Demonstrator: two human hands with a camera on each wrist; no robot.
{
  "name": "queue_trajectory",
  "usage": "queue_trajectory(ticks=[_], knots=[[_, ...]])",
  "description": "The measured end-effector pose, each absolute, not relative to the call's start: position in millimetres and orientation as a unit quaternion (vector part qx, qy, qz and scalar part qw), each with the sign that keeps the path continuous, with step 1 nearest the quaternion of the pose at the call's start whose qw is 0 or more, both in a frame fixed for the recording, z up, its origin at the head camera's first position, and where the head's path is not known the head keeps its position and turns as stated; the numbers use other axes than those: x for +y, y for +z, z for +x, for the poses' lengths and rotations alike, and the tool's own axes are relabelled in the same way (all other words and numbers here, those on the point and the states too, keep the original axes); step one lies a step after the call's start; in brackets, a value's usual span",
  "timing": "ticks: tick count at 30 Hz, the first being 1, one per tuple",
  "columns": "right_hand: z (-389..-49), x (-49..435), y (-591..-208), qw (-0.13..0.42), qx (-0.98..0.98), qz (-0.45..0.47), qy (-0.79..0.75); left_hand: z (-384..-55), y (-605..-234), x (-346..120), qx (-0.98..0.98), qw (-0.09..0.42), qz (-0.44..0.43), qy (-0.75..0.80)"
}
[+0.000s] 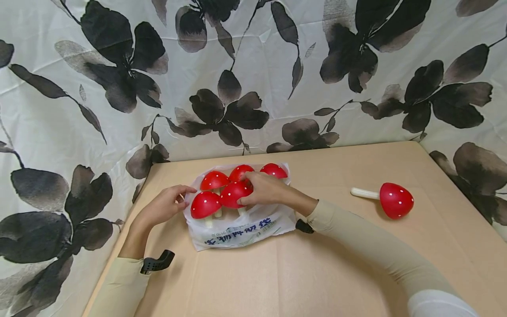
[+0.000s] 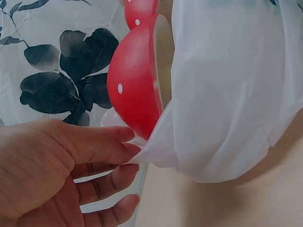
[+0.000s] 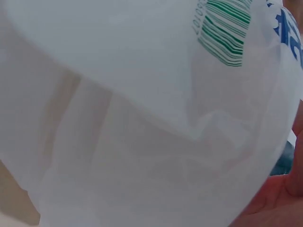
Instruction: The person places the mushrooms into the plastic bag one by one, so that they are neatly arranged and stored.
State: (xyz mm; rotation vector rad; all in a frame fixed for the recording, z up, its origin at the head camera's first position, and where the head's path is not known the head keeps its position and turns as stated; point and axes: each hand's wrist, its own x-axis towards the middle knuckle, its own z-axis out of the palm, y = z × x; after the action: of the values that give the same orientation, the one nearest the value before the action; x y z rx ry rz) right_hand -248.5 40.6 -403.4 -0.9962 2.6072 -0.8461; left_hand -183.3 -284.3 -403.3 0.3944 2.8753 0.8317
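A white plastic bag [image 1: 277,220] with blue lettering lies on the table, its mouth spread around several red toy mushrooms with white dots. My left hand [image 1: 166,204] is at the bag's left edge; in the left wrist view, thumb and forefinger pinch the thin plastic [image 2: 158,149] beside a red cap [image 2: 135,80]. My right hand [image 1: 263,189] reaches over the bag and grips the front middle mushroom [image 1: 233,193] by its cap, thumb below and fingers above. Bag plastic [image 3: 142,118] fills most of the right wrist view and hides much of that hand [image 3: 279,208].
Another red mushroom [image 1: 396,200] lies on its side at the right of the tan table [image 1: 237,281], its pale stem pointing left. Behind the table hangs a white cloth [image 1: 277,105] with dark flowers. A black strap sits on each wrist.
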Motion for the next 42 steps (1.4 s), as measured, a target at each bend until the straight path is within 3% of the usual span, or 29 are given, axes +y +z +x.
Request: queue_trajectory(ticks=[21, 32, 38, 42], knots=[[-255, 60, -405, 0.128, 0.858, -0.358, -0.344, -181, -405, -286, 0.952, 0.05, 0.144, 0.267], [-244, 85, -405, 0.186, 0.853, -0.425, -0.239, -181, -404, -285, 0.951, 0.055, 0.137, 0.272], [-237, 95, -402, 0.241, 0.825, -0.459, -0.225, -182, -403, -284, 0.95, 0.054, 0.14, 0.272], [-235, 102, -398, 0.246, 0.813, -0.468, -0.242, -182, -404, -284, 0.95, 0.054, 0.141, 0.272]])
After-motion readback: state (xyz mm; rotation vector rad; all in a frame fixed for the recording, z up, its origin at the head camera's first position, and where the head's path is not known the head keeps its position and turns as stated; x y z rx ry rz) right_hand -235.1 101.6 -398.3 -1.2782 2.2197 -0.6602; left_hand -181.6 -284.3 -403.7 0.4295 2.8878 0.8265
